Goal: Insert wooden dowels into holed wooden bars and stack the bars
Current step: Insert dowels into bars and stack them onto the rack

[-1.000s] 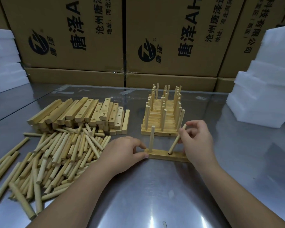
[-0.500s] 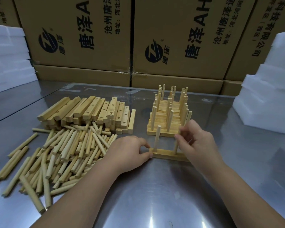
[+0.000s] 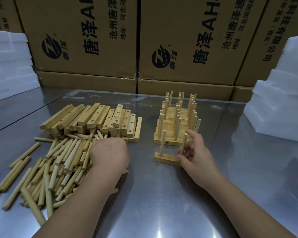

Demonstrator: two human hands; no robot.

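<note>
Brown cardboard boxes [image 3: 86, 40] printed with black characters filled the back of the scene. In front of them ran a shiny grey metal table [image 3: 162, 203]. White foam blocks were stacked at its left edge [image 3: 9, 66] and its right edge [image 3: 279, 100].

A loose pile of pale round wooden dowels [image 3: 64, 160] lay on the left of the table. Just behind it sat a heap of pale square-section wooden bars with drilled holes [image 3: 96, 119]. To the right stood a stack of finished bars with upright dowels rising from them [image 3: 175, 122].

The left hand [image 3: 110, 153] rested knuckles-up on the dowel pile. Its fingers were curled down out of sight, so whether they grasped a dowel could not be told.

The right hand [image 3: 198, 157] was at the right end of a single short wooden bar [image 3: 165, 158]. This bar lay flat just in front of the finished stack. The fingers were relaxed and spread, the forefinger lifted, gripping nothing.

Two dowels stood upright in that bar. The left one [image 3: 162, 143] stood free, and the right one [image 3: 184, 143] stood just before the loose fingers.
</note>
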